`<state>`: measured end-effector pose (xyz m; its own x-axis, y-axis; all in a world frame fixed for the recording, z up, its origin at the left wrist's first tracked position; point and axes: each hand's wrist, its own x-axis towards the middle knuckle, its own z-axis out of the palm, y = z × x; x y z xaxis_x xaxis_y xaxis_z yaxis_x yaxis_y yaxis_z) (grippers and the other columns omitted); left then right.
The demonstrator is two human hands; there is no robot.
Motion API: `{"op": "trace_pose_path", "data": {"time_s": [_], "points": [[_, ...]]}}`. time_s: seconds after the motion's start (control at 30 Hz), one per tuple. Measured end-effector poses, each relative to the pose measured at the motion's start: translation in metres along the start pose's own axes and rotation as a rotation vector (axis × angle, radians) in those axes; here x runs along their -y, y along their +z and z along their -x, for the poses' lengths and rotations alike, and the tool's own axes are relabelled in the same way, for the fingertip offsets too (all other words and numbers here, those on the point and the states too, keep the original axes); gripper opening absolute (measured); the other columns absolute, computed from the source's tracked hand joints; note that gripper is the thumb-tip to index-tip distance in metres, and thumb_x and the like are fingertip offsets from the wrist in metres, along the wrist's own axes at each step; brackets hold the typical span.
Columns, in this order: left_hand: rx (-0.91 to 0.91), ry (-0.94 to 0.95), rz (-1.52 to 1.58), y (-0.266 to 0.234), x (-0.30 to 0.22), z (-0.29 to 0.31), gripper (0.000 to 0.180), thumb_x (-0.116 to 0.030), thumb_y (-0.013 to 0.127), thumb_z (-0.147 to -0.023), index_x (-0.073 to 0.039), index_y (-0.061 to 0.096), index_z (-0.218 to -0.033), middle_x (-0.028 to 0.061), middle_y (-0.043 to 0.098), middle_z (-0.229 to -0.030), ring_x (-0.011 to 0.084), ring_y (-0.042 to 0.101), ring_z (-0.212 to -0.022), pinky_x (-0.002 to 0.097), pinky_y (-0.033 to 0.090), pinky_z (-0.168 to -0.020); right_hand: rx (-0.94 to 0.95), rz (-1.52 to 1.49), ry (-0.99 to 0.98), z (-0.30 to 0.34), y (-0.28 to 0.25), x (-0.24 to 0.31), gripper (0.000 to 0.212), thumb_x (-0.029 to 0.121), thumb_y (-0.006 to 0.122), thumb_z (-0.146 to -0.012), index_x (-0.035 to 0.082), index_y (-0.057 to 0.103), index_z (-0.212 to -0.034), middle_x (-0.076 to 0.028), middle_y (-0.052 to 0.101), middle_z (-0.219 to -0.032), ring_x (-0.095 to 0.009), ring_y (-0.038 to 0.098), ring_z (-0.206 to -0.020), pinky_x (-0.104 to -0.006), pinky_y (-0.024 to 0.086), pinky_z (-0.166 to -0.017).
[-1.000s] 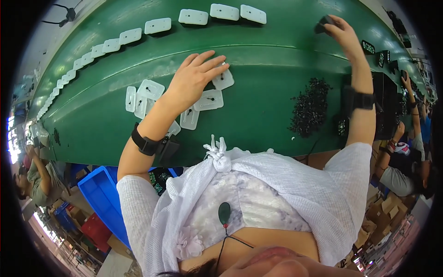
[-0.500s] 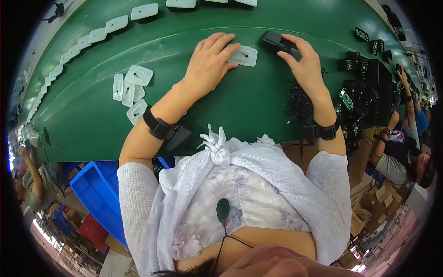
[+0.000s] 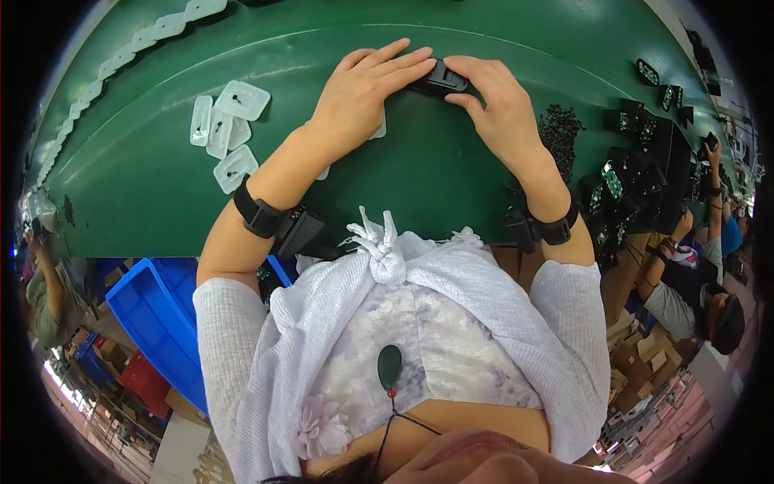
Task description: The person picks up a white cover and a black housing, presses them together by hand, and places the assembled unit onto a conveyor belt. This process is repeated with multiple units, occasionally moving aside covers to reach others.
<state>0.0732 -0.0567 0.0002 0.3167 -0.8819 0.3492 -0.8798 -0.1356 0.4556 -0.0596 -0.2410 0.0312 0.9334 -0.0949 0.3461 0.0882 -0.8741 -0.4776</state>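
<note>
A black plastic case [image 3: 443, 77] lies between my two hands near the far middle of the green table. My right hand [image 3: 501, 109] grips its right end between thumb and fingers. My left hand [image 3: 360, 95] is stretched out flat, its fingertips touching the left end of the case. Below that hand, a small edge of a pale translucent plate [image 3: 380, 129] shows; the rest is covered. Several similar oblong plates [image 3: 243, 101] lie in a loose heap left of my left forearm.
A pile of tiny black parts [image 3: 560, 135] lies right of my right forearm. Beyond it stand black cases and green circuit boards [image 3: 613, 181]. Pale plates [image 3: 169, 26] line the far left. A blue bin [image 3: 157, 319] sits below the table edge. A co-worker [image 3: 685, 298] is at right.
My right hand has carried the black case leftward to my left hand. The pale plate that lay under my left fingers no longer shows there. The view has shifted slightly.
</note>
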Motion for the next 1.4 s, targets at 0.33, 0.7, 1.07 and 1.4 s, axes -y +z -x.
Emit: {"op": "trace_pose_path", "data": {"time_s": [0.33,0.7,1.07,1.4], "points": [[0.023,0.04,-0.158,-0.004,-0.011,-0.002,0.062,0.009,0.053,-0.077,-0.013,0.056,-0.135,0.0017,0.054,-0.141,0.0229,0.05,-0.13,0.0395,0.042,-0.103,-0.054,0.071,0.025,0.009,0.009,0.003,0.044,-0.001,0.071,-0.074,0.007,0.064,-0.117,-0.008,0.066,-0.114,-0.028,0.061,-0.098,-0.0358,0.052,-0.084],[-0.037,-0.473,0.396,0.002,-0.027,-0.027,0.044,-0.018,0.074,-0.083,0.002,0.063,-0.12,0.0102,0.07,-0.106,0.0234,0.066,-0.086,0.0327,0.051,-0.079,-0.069,-0.948,0.497,-0.01,-0.008,-0.008,0.042,0.016,0.065,-0.094,0.0,0.055,-0.132,-0.013,0.061,-0.126,-0.019,0.057,-0.117,-0.0295,0.042,-0.101],[-0.149,-0.545,0.572,-0.031,-0.003,0.007,0.037,-0.022,0.071,-0.088,-0.001,0.064,-0.119,0.0094,0.069,-0.102,0.016,0.063,-0.086,0.0279,0.049,-0.072,-0.092,-0.663,0.44,-0.052,-0.031,-0.046,0.044,0.002,0.062,-0.091,0.005,0.056,-0.134,-0.002,0.063,-0.108,-0.011,0.058,-0.097,-0.0253,0.048,-0.085],[0.185,-0.246,-0.128,-0.05,-0.037,0.047,0.065,-0.014,0.081,-0.067,-0.011,0.056,-0.127,0.0078,0.054,-0.119,0.0283,0.051,-0.113,0.0427,0.04,-0.094,0.096,-0.479,0.414,-0.097,-0.028,-0.186,0.023,0.013,0.064,-0.092,-0.001,0.064,-0.11,-0.005,0.066,-0.094,-0.012,0.059,-0.087,-0.0277,0.049,-0.077]]}}
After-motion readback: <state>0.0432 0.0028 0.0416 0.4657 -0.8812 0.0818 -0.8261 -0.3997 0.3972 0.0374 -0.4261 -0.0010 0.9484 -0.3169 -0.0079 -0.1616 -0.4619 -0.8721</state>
